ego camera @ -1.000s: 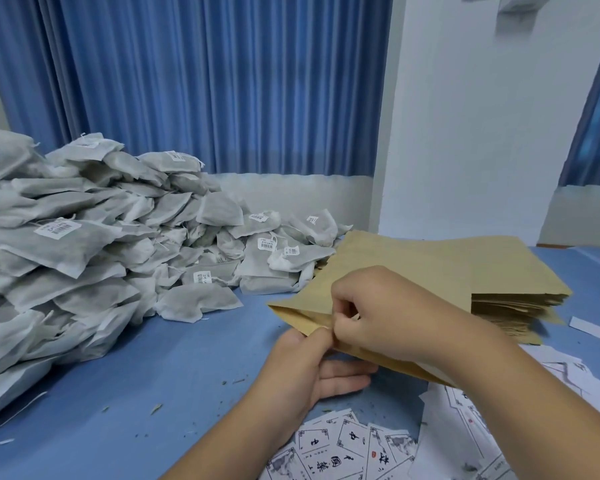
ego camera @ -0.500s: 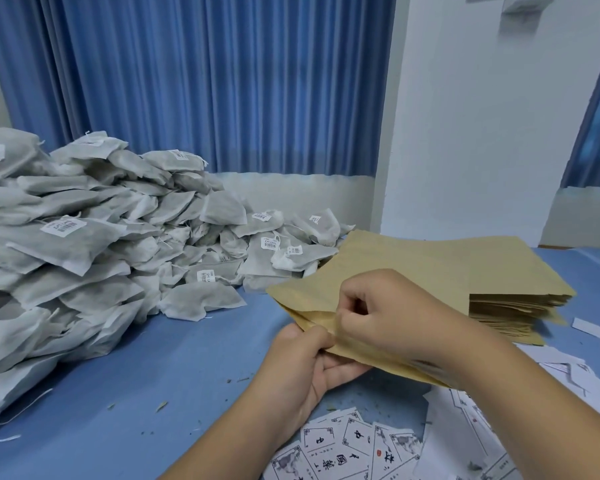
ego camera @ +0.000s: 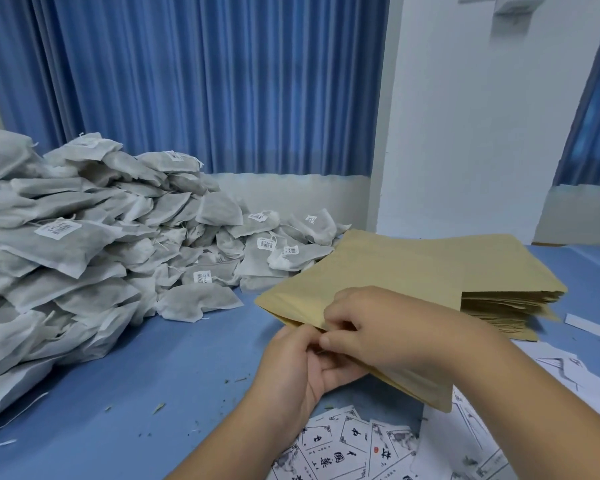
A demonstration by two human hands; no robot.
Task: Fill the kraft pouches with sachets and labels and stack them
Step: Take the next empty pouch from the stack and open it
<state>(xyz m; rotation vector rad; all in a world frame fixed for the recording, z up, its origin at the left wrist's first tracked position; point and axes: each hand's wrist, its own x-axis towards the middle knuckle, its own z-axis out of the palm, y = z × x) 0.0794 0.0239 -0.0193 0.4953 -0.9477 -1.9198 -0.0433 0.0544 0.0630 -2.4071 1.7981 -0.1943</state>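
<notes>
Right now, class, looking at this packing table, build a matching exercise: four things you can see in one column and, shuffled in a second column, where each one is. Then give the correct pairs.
Things
1. heap of sachets
2. stack of kraft pouches
3. printed labels
4. single kraft pouch

Places
A. pinched between the left hand and the right hand
B. spread along the near edge of the table
C. piled on the left side of the table
D. lying flat on the right, beyond the hands

Pairs: 1-C, 2-D, 3-B, 4-A
</notes>
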